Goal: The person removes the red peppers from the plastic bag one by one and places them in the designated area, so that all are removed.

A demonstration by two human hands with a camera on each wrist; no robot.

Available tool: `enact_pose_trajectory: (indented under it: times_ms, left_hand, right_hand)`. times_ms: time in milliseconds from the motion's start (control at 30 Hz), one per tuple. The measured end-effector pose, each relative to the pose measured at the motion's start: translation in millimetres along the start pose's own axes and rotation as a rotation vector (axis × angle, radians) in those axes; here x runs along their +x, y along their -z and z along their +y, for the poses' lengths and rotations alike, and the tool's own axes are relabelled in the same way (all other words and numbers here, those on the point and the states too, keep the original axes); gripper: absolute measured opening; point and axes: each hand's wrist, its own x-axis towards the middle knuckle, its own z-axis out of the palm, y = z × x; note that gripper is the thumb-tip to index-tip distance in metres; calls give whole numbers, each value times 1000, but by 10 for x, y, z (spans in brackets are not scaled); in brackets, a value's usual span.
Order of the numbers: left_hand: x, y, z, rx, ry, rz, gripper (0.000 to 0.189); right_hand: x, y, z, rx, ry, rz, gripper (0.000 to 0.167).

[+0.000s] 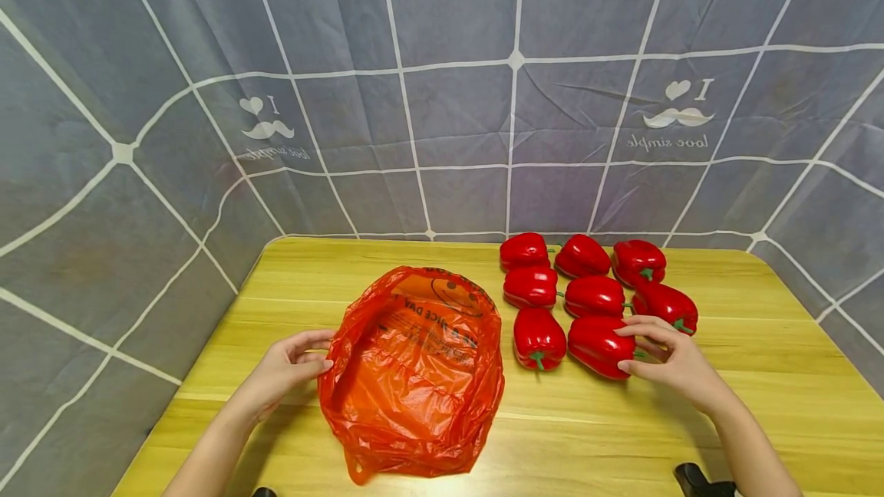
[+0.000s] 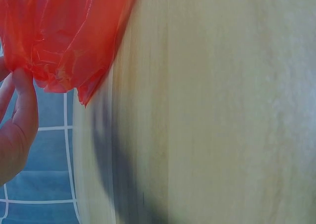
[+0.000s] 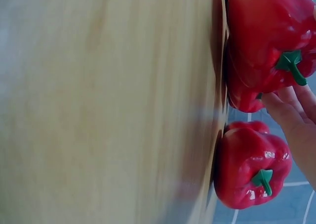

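A thin red plastic bag stands with its mouth spread wide at the middle of the table, a smiley face and dark print showing inside. My left hand pinches its left rim; the left wrist view has the thumb and fingers against the bag's edge. To the right, my right hand grips a glossy red bell pepper at its stem end, index finger on top and thumb at the near side. Its green stem shows in the right wrist view. Another bell pepper lies just left of it.
Several more bell peppers lie in rows behind the gripped one. They rest on a light wooden table. A grey curtain with white lines hangs behind the table and along both sides. A black object pokes in at the lower right.
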Motion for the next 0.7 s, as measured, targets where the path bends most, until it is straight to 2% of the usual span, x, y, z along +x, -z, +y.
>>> enact_pose_trajectory:
  times_ms: [333, 700]
  left_hand:
    - [-3, 3, 16, 2, -3, -2, 51]
    - [4, 1, 36, 27, 10, 8, 50]
  right_hand:
    - [17, -11, 50, 3, 4, -16, 35]
    - [19, 1, 19, -14, -31, -36, 38]
